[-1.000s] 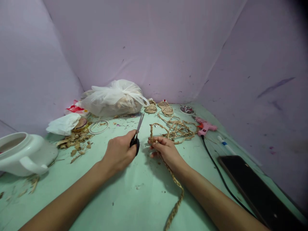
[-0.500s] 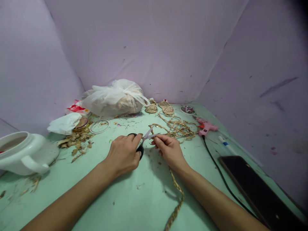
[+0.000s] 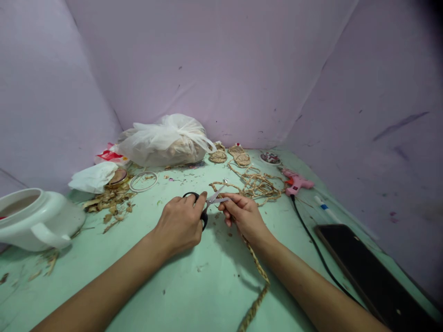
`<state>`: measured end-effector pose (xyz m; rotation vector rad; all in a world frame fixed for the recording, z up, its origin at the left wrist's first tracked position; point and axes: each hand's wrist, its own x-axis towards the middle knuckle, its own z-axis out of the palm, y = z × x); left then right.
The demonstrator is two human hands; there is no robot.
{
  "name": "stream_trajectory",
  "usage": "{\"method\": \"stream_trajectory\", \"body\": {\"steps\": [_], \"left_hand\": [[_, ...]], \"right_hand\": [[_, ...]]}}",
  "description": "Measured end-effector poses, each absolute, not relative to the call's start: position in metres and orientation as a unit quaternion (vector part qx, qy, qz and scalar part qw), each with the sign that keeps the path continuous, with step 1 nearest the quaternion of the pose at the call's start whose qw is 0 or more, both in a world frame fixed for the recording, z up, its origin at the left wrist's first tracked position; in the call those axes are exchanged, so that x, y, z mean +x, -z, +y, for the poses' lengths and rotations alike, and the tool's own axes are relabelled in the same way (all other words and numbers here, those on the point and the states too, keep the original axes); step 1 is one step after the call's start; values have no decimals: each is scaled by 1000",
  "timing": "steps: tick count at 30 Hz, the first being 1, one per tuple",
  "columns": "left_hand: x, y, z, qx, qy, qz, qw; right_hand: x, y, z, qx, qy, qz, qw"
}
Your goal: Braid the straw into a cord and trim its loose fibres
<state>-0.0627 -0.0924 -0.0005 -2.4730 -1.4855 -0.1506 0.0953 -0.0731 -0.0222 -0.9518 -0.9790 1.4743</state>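
Clock centred on the hands, twelve toward the back wall [image 3: 214, 69]. The person's left hand [image 3: 182, 221] is wrapped round the scissors [image 3: 209, 202], black handle under the fingers, blades parted and pointing toward two o'clock, tips at the other hand's fingertips. Right hand [image 3: 244, 214] pinches the braided cord [image 3: 256, 262] between thumb and fingers — from where I stand I cannot tell whether a strand lies between the blades. Below that hand the cord trails toward five o'clock over the green tabletop [image 3: 180, 295]; past the fingertips it bends out in a loop beyond the blades. Loose tangle of cord [image 3: 258, 185] at two o'clock. Farther out in that direction, a pink glue gun [image 3: 296, 182], its black cable [image 3: 313, 246] running down toward four. Pen with a blue band [image 3: 327, 208] at three, dark flat device [image 3: 367, 272] at four. Woven pieces [image 3: 218, 157] by the wall at twelve; swollen white plastic bag [image 3: 169, 143] at eleven. White ring [image 3: 142, 191] at ten, dry brown scraps [image 3: 107, 203] between nine and ten — white spouted vessel [image 3: 44, 221] at nine.
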Motion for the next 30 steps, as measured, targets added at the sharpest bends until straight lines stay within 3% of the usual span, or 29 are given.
{"method": "stream_trajectory", "body": {"steps": [24, 30], "left_hand": [[-61, 1, -95, -843, -29, -533, 67], [-69, -10, -89, -816, 108, -566, -37]], "right_hand": [[98, 22, -73, -390, -615, -446, 521], [102, 23, -67, -380, -674, -345, 531]]}}
